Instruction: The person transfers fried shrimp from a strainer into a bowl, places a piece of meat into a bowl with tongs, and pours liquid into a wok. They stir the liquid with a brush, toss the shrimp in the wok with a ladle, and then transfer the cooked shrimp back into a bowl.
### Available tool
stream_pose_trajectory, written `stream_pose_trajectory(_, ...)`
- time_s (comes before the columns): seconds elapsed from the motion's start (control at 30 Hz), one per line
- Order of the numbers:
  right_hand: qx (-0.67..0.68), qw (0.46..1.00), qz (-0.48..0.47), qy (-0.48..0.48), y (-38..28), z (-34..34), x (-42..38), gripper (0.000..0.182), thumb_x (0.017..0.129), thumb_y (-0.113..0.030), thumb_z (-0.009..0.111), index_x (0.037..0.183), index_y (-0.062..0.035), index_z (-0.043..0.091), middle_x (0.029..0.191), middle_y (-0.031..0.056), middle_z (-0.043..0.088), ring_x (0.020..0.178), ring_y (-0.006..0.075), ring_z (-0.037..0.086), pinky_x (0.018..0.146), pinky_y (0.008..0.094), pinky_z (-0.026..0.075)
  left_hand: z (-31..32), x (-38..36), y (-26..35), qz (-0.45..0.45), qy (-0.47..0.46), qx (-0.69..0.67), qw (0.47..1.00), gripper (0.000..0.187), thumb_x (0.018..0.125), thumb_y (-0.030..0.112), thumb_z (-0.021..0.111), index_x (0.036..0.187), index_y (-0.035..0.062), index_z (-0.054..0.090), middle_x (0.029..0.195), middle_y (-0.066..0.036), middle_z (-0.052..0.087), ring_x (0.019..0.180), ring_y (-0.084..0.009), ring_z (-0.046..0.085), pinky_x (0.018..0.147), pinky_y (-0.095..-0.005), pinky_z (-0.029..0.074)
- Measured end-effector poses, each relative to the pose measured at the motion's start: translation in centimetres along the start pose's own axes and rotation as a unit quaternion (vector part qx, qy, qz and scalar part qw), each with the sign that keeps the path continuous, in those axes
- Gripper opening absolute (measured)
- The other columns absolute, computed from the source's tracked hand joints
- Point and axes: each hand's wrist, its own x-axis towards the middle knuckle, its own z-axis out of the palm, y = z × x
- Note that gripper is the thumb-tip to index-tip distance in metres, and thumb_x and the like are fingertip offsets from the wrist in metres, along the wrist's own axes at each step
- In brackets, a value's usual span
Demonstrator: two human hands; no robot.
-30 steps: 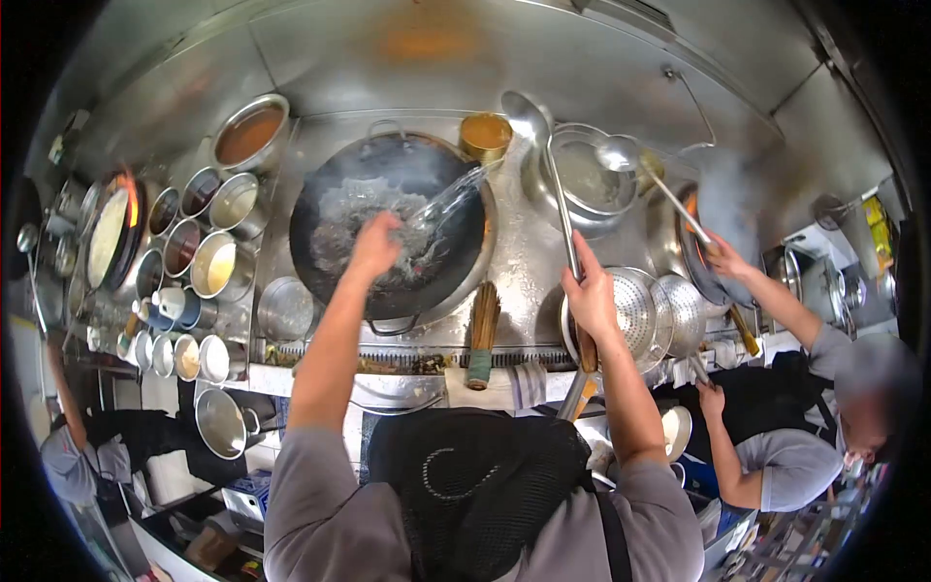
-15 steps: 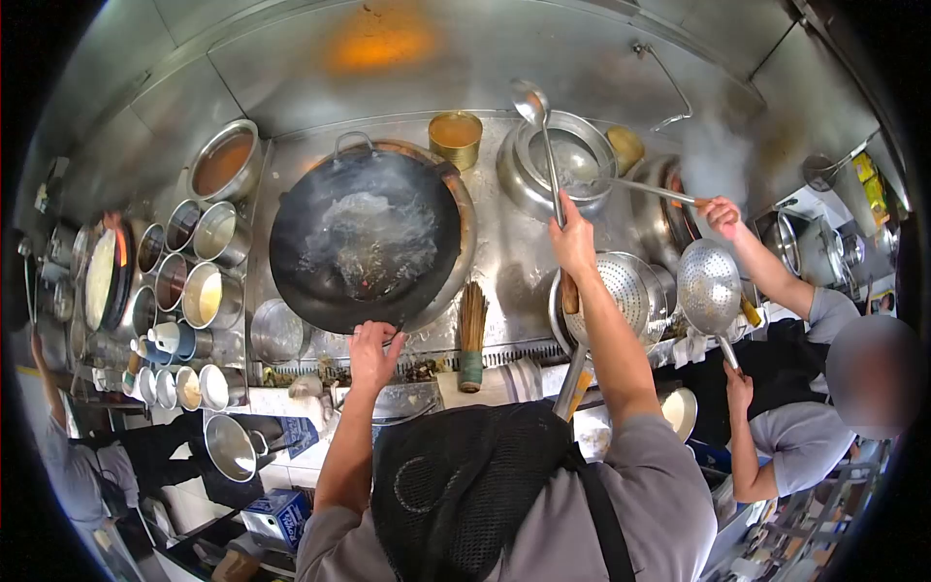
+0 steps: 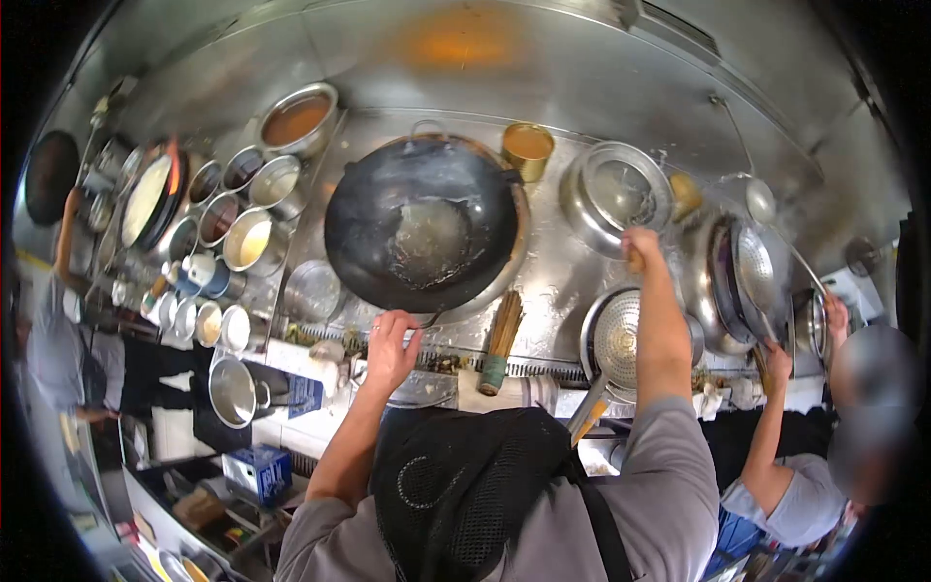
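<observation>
My left hand [image 3: 392, 349] is closed at the near rim of a large black wok [image 3: 364, 218], on its small loop handle. Cloudy liquid [image 3: 432, 242] pools in the bottom of the wok. Further right, my right hand [image 3: 640, 244] is closed round the wooden handle of a ladle, held over the near edge of a steel pot [image 3: 574, 199] of water. The ladle's shaft and bowl are not distinct there. Below my right forearm lies a perforated strainer [image 3: 619, 339] on a round pan. A bamboo wok brush [image 3: 503, 339] rests between my arms.
Several sauce pots [image 3: 254, 242] stand at the left, below a steel bowl of brown sauce [image 3: 297, 121]. A tin [image 3: 528, 147] is behind the wok. At the right a co-worker holds a ladle [image 3: 760, 201] and a strainer [image 3: 754, 262] over another wok. Another person is at far left.
My right hand has moved up to the water pot, and the raised ladle has come down. Splashing liquid in the wok has settled. The co-worker's ladle has left the pot, moving right.
</observation>
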Motion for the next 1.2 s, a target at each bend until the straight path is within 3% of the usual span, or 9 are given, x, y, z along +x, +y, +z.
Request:
stream_pose_trajectory(0.03, 0.22, 0.971, 0.055, -0.081, 0.5, -0.1, -0.1, 0.012, 0.088, -0.011, 0.056, 0.078, -0.0046, 0.056, 0.064, 0.0056, 0.057, 0.054, 0.0148, 0.054, 0.049, 0.0266, 0.045, 0.1, -0.2, -0.1, 0.0, -0.003, 0.009, 1.0, 0.021, 0.076, 0.006, 0.071, 0.094, 0.0071, 0.061, 0.099, -0.011, 0.058, 0.094, -0.033, 0.055, 0.08, -0.0432, 0.045)
stream_pose_trajectory(0.1, 0.324, 0.944, 0.033, -0.046, 0.7, 0.2, -2.1, 0.012, 0.088, -0.009, 0.06, 0.078, -0.0069, 0.055, 0.062, 0.0022, 0.055, 0.049, 0.0094, 0.051, 0.042, 0.0222, 0.042, 0.5, -0.3, 0.1, -0.001, 0.003, 0.012, 1.0, 0.024, 0.079, 0.012, 0.071, 0.101, 0.008, 0.063, 0.099, -0.01, 0.058, 0.095, -0.032, 0.055, 0.081, -0.0438, 0.044)
stream_pose_trajectory(0.47, 0.303, 0.938, 0.009, -0.167, -7.0, 1.9, -20.3, 0.004, 0.091, -0.006, 0.056, 0.092, -0.0033, 0.053, 0.07, 0.0034, 0.054, 0.049, 0.005, 0.046, 0.04, 0.0201, 0.038, 2.6, -1.1, -2.6, -0.029, 0.007, 0.067, 0.997, 0.01, 0.085, 0.019, 0.067, 0.089, 0.0097, 0.07, 0.085, -0.008, 0.06, 0.09, -0.0305, 0.057, 0.079, -0.0434, 0.046)
stream_pose_trajectory(0.67, 0.369, 0.865, 0.104, -0.325, -7.2, 6.2, -25.9, 0.023, 0.092, -0.006, 0.058, 0.113, -0.0067, 0.05, 0.078, 0.0071, 0.056, 0.052, 0.0042, 0.047, 0.038, 0.0182, 0.036, 1.7, -1.4, -1.8, -0.037, 0.007, 0.073, 0.997, 0.01, 0.084, 0.017, 0.067, 0.09, 0.0102, 0.071, 0.087, -0.008, 0.06, 0.089, -0.0308, 0.058, 0.077, -0.0431, 0.048)
stream_pose_trajectory(0.73, 0.373, 0.855, 0.122, -0.338, -6.5, 9.6, -27.2, 0.024, 0.092, -0.006, 0.059, 0.113, -0.0072, 0.049, 0.078, 0.0065, 0.056, 0.052, 0.0043, 0.047, 0.038, 0.0178, 0.036, 1.7, -1.7, -1.5, -0.035, 0.033, 0.036, 0.998, 0.019, 0.083, 0.012, 0.067, 0.102, 0.0105, 0.068, 0.095, -0.01, 0.057, 0.088, -0.0325, 0.057, 0.077, -0.0444, 0.048)
stream_pose_trajectory(0.77, 0.374, 0.853, 0.143, -0.335, -6.1, 11.6, -27.7, 0.021, 0.091, -0.006, 0.06, 0.109, -0.0072, 0.05, 0.078, 0.0057, 0.055, 0.052, 0.0043, 0.046, 0.039, 0.0174, 0.035, 1.4, -2.0, -1.5, -0.022, -0.007, 0.018, 1.0, 0.046, 0.078, 0.011, 0.071, 0.123, 0.0102, 0.058, 0.111, -0.014, 0.054, 0.1, -0.0365, 0.056, 0.088, -0.0467, 0.047)
stream_pose_trajectory(0.93, 0.336, 0.868, 0.091, -0.354, -1.5, 23.3, -28.8, 0.028, 0.088, -0.01, 0.065, 0.111, -0.001, 0.052, 0.075, 0.0047, 0.06, 0.058, 0.0088, 0.054, 0.049, 0.0224, 0.043, -3.3, -3.4, 6.9, 0.136, -0.034, -0.113, 0.984, 0.094, 0.067, 0.022, 0.085, 0.144, 0.0084, 0.034, 0.144, -0.018, 0.037, 0.14, -0.0426, 0.027, 0.114, -0.0537, 0.026)
stream_pose_trajectory(1.13, 0.192, 0.949, 0.016, -0.25, 1.6, 30.7, -31.7, 0.05, 0.09, -0.032, 0.068, 0.126, -0.0012, 0.053, 0.089, 0.0047, 0.063, 0.075, 0.0118, 0.061, 0.064, 0.0239, 0.051, -6.4, -4.3, 3.0, 0.1, 0.025, -0.184, 0.978, 0.056, 0.07, 0.005, 0.079, 0.118, 0.0086, 0.052, 0.129, -0.015, 0.048, 0.131, -0.0391, 0.041, 0.107, -0.0496, 0.038)
stream_pose_trajectory(1.2, -0.113, 0.973, -0.131, -0.154, 6.1, 29.1, -29.7, 0.074, 0.085, -0.037, 0.071, 0.142, -0.0035, 0.037, 0.102, 0.0188, 0.062, 0.09, 0.0251, 0.063, 0.081, 0.038, 0.051, -11.1, -4.9, 2.3, -0.031, 0.094, -0.209, 0.973, 0.04, 0.076, 0.002, 0.075, 0.112, 0.0071, 0.059, 0.123, -0.013, 0.057, 0.118, -0.0318, 0.055, 0.1, -0.0409, 0.045)
